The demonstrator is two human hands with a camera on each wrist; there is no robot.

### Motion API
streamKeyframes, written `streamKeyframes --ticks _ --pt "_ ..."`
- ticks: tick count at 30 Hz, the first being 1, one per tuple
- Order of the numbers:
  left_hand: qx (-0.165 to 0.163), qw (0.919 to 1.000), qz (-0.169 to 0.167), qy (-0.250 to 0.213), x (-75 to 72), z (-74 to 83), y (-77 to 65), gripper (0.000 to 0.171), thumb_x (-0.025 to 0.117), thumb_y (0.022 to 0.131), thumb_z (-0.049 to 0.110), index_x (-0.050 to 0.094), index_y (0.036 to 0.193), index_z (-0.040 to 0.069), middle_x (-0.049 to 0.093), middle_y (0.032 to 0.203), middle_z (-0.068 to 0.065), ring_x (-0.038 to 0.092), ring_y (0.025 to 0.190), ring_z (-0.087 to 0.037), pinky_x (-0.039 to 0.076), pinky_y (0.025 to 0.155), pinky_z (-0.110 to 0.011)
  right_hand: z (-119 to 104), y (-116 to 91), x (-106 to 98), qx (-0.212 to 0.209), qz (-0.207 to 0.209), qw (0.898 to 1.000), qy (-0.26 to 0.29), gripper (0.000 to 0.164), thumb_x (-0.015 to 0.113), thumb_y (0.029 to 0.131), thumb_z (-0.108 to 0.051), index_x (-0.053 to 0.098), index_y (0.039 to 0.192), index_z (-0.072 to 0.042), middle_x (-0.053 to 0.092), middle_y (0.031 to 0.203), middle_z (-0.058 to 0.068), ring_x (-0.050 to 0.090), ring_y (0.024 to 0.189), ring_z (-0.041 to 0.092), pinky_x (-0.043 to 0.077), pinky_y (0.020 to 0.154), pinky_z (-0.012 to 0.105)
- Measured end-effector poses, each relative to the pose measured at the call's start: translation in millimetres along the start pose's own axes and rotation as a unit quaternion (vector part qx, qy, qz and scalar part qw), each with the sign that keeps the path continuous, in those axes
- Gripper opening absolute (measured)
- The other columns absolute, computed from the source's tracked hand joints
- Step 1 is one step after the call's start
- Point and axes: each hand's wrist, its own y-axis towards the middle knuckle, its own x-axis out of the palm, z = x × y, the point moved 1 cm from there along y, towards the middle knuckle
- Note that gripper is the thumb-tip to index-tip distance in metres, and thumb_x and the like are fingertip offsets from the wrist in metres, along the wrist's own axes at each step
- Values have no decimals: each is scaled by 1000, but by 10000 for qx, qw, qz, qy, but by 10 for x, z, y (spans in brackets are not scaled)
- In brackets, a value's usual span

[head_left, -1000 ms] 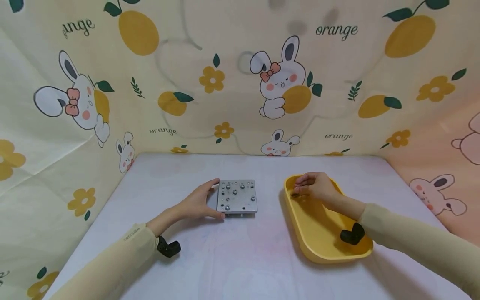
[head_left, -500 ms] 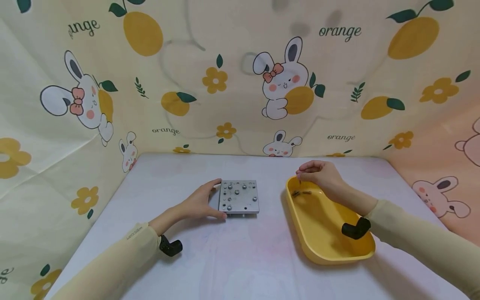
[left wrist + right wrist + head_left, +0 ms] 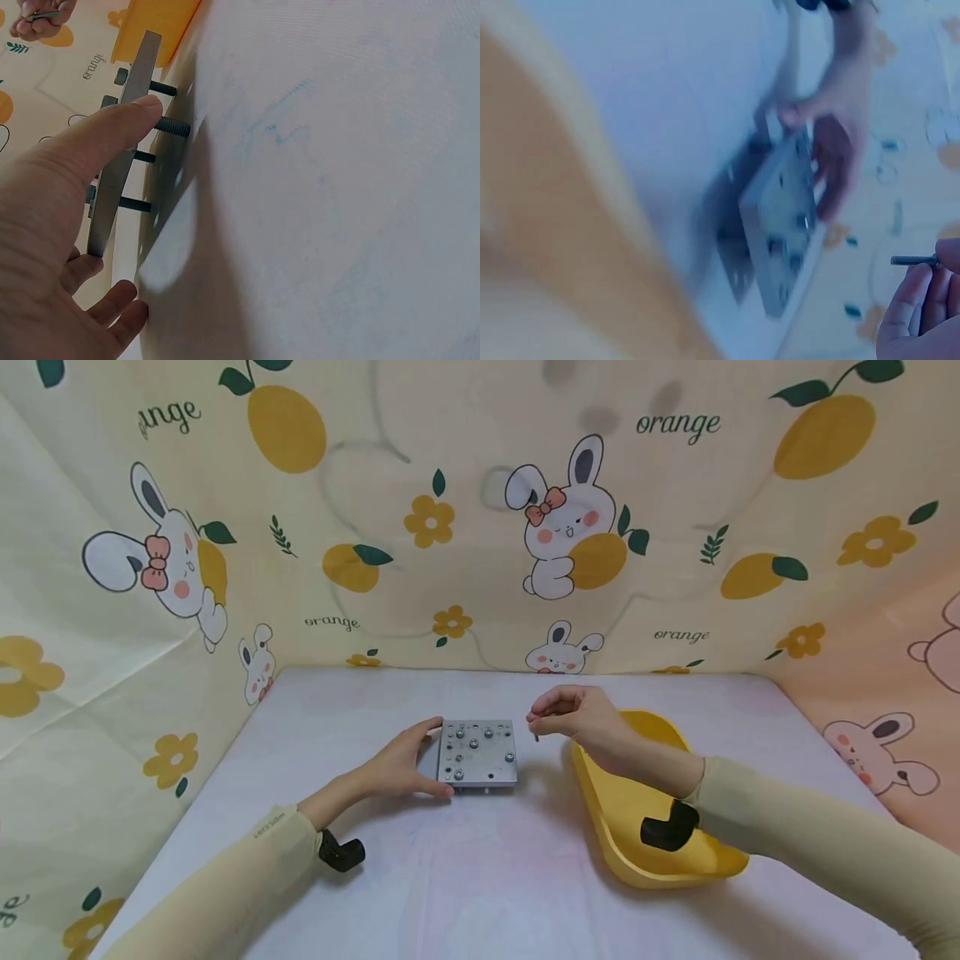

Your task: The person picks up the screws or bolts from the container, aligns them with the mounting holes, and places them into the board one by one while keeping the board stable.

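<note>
A square metal plate (image 3: 483,766) with holes and several bolts (image 3: 172,126) through it stands raised above the white table on the bolts' protruding shanks. My left hand (image 3: 393,766) holds its left side, thumb at the near edge and fingers toward the far edge. To the plate's right, above the table, my right hand (image 3: 583,720) pinches a small screw (image 3: 909,260) between thumb and fingertips. In the head view the screw's end points down just below the fingers. The right wrist view shows the plate tilted and slightly blurred.
A yellow oblong tray (image 3: 600,839) stands on the table at the right, partly covered by the right forearm. Patterned cloth (image 3: 465,568) hangs behind and at both sides of the table (image 3: 465,877). A small black device (image 3: 341,853) is fastened at each wrist.
My right hand came up out of the yellow tray with a screw and moved left toward the plate. My left hand keeps its hold on the plate, which stays in place.
</note>
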Motion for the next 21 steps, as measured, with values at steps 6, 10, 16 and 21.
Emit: streamKeyframes --ticks 6,10,16,21 --pt "8 10000 -12 23 0 15 9 119 91 65 44 23 155 5 33 153 -18 39 134 -35 32 110 -49 105 38 324 205 -173 9996 -111 17 76 80 6 68 95 4 71 92 15 67 84 25 55 82 32" --pt "5 10000 -9 25 6 7 25 118 91 65 45 24 155 5 33 154 -15 40 133 -32 33 110 -48 250 105 435 407 -112 9989 -189 17 76 79 7 69 93 2 71 90 13 66 83 22 54 78 28" --pt "-1 10000 -22 2 -2 22 23 118 91 66 44 24 155 5 33 154 -14 39 134 -31 32 110 -47 407 161 492 771 95 9966 -278 17 77 79 8 69 92 0 71 91 12 64 83 22 56 82 30" --pt "17 10000 -21 39 -10 22 15 118 90 66 44 24 155 4 32 155 -14 39 134 -31 31 111 -47 474 191 534 776 175 9957 -472 18 78 76 8 71 89 -1 72 88 11 64 81 21 56 77 30"
